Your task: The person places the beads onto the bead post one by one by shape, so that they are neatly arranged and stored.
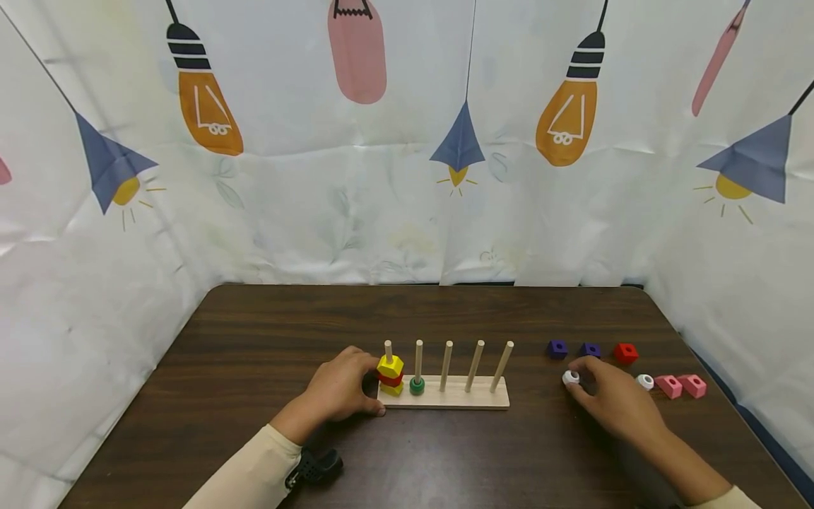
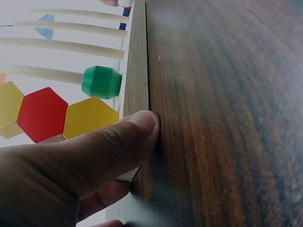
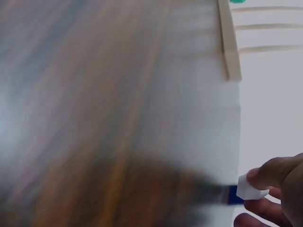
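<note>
A wooden peg stand (image 1: 445, 401) with a row of upright pegs sits on the table. My left hand (image 1: 343, 385) grips its left end, thumb (image 2: 137, 125) against the front edge of the base and fingers round behind. The leftmost peg carries a yellow bead (image 1: 390, 365), a red bead (image 2: 42, 115) and another yellow bead (image 2: 90, 117) at the bottom. On the second peg sits a green bead (image 2: 102, 82); the other pegs are bare. To the right of the stand, my right hand (image 1: 613, 399) pinches a white bead (image 3: 251, 190) between thumb and fingers.
Behind the right hand lie two dark blue cubes (image 1: 557, 348) and a red cube (image 1: 626, 353). Another white bead (image 1: 645, 382) and two pink blocks (image 1: 669, 386) lie to its right. A patterned white curtain (image 1: 407, 233) hangs behind the dark wooden table (image 1: 267, 318).
</note>
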### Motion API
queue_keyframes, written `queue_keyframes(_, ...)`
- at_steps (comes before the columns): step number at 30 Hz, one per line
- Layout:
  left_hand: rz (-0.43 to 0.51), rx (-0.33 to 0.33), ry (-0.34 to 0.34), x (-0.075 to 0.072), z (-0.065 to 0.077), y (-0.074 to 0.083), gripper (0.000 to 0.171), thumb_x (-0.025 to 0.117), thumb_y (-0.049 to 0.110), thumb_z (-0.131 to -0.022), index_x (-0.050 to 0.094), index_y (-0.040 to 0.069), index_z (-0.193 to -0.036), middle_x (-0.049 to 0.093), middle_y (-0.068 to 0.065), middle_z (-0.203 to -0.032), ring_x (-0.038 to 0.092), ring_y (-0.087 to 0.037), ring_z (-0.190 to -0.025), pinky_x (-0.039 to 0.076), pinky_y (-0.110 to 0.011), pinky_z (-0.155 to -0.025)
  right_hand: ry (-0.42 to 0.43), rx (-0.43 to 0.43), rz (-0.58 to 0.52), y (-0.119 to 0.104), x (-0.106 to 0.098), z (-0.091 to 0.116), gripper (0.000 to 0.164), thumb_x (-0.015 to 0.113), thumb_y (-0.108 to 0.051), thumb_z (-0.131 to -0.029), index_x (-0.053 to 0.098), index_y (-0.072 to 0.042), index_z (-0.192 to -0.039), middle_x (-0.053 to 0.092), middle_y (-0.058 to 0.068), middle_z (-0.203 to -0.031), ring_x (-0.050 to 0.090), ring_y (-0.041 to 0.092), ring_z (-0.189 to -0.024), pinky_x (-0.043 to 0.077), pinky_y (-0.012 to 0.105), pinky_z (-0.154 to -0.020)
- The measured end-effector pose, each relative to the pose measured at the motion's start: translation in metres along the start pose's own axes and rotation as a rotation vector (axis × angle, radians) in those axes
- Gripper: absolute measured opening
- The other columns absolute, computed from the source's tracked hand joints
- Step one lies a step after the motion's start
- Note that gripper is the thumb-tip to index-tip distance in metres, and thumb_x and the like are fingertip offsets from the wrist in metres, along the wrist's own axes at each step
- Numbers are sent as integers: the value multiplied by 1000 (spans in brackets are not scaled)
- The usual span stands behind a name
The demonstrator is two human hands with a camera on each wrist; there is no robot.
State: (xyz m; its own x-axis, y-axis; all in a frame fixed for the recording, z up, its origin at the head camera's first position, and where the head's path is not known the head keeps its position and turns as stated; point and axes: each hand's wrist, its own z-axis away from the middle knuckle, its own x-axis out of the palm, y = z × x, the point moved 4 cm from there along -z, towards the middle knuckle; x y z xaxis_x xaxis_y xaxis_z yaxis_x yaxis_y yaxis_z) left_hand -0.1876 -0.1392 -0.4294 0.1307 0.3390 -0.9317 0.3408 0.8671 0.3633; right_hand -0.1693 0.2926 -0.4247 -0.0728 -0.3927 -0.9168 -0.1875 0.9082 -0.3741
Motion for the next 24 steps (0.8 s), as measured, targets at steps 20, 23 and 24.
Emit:
queue_keyframes(20, 6, 9, -7, 0, 0, -1, 59, 99, 39, -63, 75, 22, -114, 69, 2, -115, 58, -24, -116, 53, -56, -82, 121, -162, -24, -72, -36, -10, 25, 82, -21, -88, 71, -16, -109, 71, -5, -96, 65, 17, -81, 48, 35, -61)
queue_keyframes(23, 4, 4, -9, 1, -1, -1, 60, 99, 39, -63, 75, 21, -115, 69, 2, -115, 58, -24, -116, 53, -56, -82, 131, -175, -41, -78, -43, -11, 25, 83, -20, -87, 71, -16, -109, 68, -8, -91, 58, 9, -72, 45, 31, -58)
queue_keyframes(24, 2, 4, -9, 1, -1, -1, 60, 99, 39, -63, 75, 21, -115, 69, 2, -115, 58, -24, -115, 53, -56, -82, 135, -181, -43, -80, -45, -12, 25, 83, -20, -87, 71, -17, -109, 67, -9, -91, 56, 8, -71, 44, 30, -58)
